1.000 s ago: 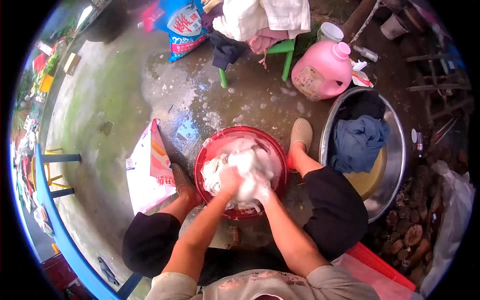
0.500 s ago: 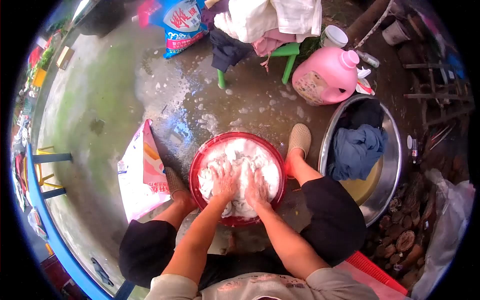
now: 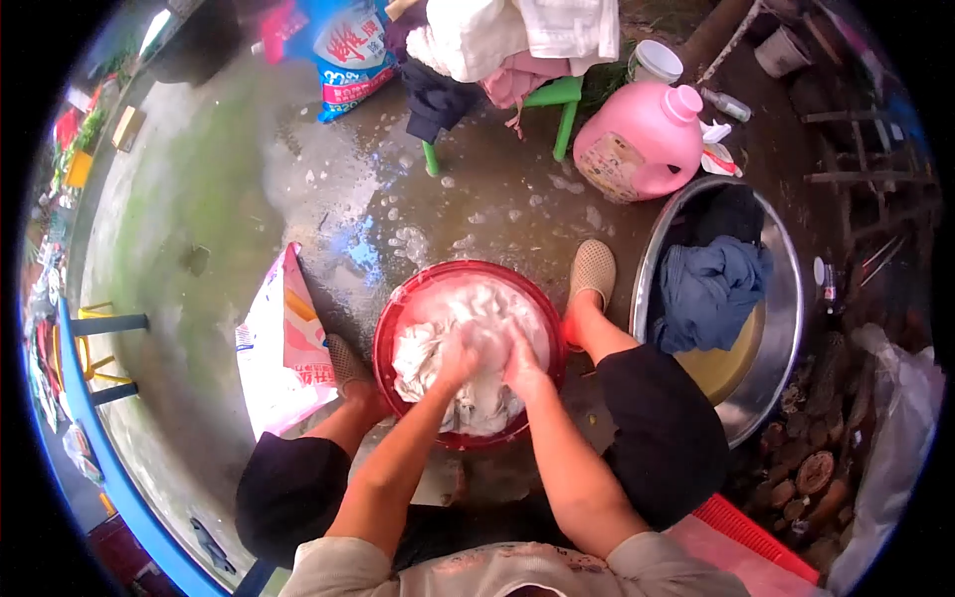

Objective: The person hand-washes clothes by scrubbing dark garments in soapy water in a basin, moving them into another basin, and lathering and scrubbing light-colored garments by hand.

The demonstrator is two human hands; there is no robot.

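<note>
A round red basin (image 3: 384,383) stands on the wet floor between my feet, with sudsy white cloth (image 3: 423,353) bunched inside it. My left hand (image 3: 459,356) is on the cloth near the middle of the basin, blurred, its fingers hard to make out. Just to its right, my right hand (image 3: 521,362) touches the foamy cloth; its fingers are partly bent round a fold, and their tips are lost in suds.
A metal tub (image 3: 793,328) at the right holds dark and blue-grey clothes (image 3: 711,294) in yellowish water. Ahead are a pink jug (image 3: 637,141), a green stool (image 3: 557,92) piled with clothes, and a blue detergent bag (image 3: 350,55). A pink-white bag (image 3: 288,348) lies left of the basin.
Half a second ago both hands lay flat and spread on the cloth. Now they are nearer each other, fingers bent, and the cloth is bunched up more.
</note>
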